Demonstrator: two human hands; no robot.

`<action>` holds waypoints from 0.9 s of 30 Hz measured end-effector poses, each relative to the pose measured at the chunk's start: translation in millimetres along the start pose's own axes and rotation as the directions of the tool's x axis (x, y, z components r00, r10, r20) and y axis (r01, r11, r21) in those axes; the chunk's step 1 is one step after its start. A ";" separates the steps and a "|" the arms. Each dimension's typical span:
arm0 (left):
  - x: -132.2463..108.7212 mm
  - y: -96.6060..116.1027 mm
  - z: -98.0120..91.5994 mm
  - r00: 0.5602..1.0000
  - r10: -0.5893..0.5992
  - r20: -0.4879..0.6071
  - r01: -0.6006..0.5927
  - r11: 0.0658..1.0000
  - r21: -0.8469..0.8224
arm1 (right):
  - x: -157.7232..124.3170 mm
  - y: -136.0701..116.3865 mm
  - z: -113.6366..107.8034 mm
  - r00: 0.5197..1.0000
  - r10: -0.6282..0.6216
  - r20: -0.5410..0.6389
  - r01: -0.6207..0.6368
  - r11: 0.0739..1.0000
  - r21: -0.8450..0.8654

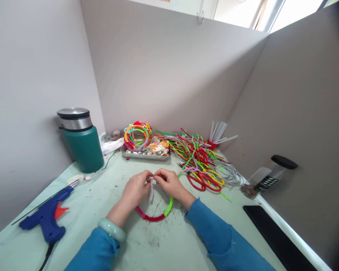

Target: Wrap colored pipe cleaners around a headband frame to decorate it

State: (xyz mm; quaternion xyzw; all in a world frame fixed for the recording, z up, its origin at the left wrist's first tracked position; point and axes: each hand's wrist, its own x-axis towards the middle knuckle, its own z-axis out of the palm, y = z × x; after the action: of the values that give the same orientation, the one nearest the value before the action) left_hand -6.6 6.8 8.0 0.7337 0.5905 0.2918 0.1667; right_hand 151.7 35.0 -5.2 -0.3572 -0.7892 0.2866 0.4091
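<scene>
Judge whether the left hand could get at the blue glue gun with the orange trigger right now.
Probably yes: nothing seems to stand between the left hand and the glue gun, though that hand appears occupied pinching the pale pink fuzzy strip.

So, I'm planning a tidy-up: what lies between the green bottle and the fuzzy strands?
In the head view: a metal tray bearing colourful rings and shell-like pieces, plus, nearer the bottle, crumpled white plastic and a thin dark wire.

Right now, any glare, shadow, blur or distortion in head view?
Head view throughout: window blown out, upper right; diagonal shadow across back partition; right edge dark; green bottle leans, probably lens distortion; pale strip between left hand and right hand slightly soft.
</scene>
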 end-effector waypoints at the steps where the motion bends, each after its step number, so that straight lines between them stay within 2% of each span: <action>1: -0.5 0.7 -0.1 1.000 -0.001 0.003 0.001 0.999 0.042 | 0.1 0.6 0.2 1.000 0.007 0.000 -0.007 1.000 -0.003; 5: -1.5 1.0 -0.5 0.999 0.037 -0.010 -0.036 0.993 0.115 | 0.3 3.0 0.6 0.999 0.033 -0.007 -0.033 0.999 -0.016; 10: -1.5 0.3 -0.6 0.998 0.066 -0.014 -0.065 0.994 0.086 | 0.3 3.1 -0.6 0.999 0.032 0.003 -0.032 0.999 -0.014; 15: 0.9 0.4 -3.0 1.000 -0.007 0.004 0.007 0.999 -0.050 | -0.9 0.0 -2.0 0.999 0.025 0.037 -0.025 1.000 0.016; 21: 3.2 -1.5 -5.9 0.985 -0.130 0.111 0.157 0.944 -0.291 | -2.2 -1.9 -2.3 0.998 0.025 0.062 -0.026 0.999 0.019; 27: 5.7 -6.1 -1.1 0.963 -0.215 0.160 0.260 0.897 -0.357 | -2.2 -0.7 -0.3 0.998 0.038 0.054 -0.038 0.999 0.009</action>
State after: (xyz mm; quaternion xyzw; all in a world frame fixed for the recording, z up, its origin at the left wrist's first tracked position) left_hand -11.2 13.7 6.5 0.6264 0.5983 0.3331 0.3724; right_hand 152.6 32.9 -5.5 -0.3623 -0.7915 0.3078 0.3841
